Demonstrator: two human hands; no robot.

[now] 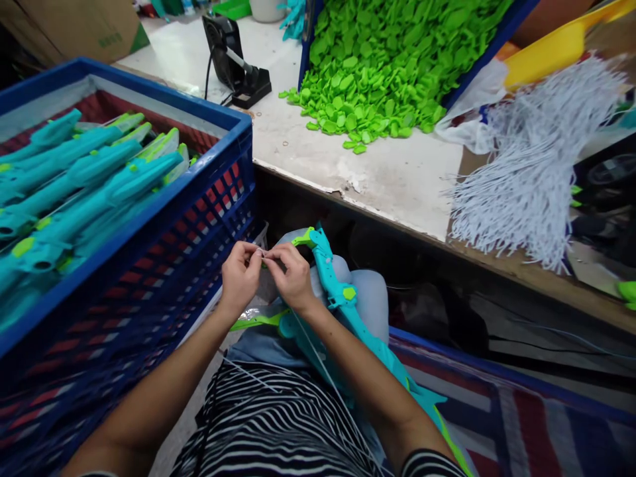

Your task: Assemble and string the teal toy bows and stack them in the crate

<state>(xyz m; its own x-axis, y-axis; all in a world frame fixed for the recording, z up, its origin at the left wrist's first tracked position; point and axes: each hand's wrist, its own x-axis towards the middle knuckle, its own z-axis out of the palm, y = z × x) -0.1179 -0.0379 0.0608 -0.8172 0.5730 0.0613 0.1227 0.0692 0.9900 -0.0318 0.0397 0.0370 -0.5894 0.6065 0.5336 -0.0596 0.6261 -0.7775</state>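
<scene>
Over my lap, my left hand (pixel 240 277) and my right hand (pixel 292 275) meet fingertip to fingertip. Both pinch a thin white string (pixel 318 356), which trails down under my right forearm toward my lap. A small green bit shows just below the fingertips, mostly covered by them. Across my thighs lies a teal plastic toy that looks like a crossbow (pixel 325 265), with lime-green curved arms (pixel 263 320) and a lime-green hexagonal piece (pixel 349 293) on it. My right forearm covers part of its body.
To the left, a blue crate (pixel 238 132) holds several similar teal toys (pixel 99 172). On the worktable (pixel 308 159) are a tipped bin of small lime-green parts (pixel 377 73), a black fan-like device (pixel 233 63), a bundle of white strings (pixel 527 159) and a yellow scoop (pixel 546 56).
</scene>
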